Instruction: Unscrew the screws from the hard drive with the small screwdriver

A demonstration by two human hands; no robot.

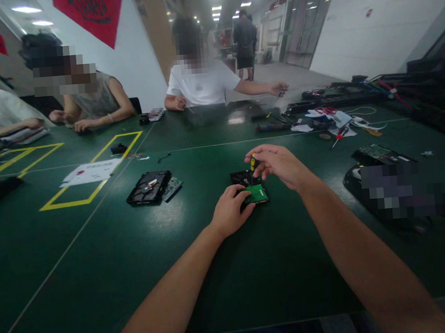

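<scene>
A small hard drive [246, 179] with a green circuit board [258, 193] lies on the dark green table [144, 254] in front of me. My left hand [230, 211] rests on its near edge, fingers curled and pressing the board. My right hand [278, 164] hovers just above the drive, fingers pinched round a screwdriver with a yellow and black handle [253, 162] that points down at the drive.
A second opened drive [149, 187] with a loose board lies to the left by yellow floor-tape lines and a white sheet [90, 172]. Tools and cables [326, 120] sit at the back right, more boards at the right. Three people sit along the far edge.
</scene>
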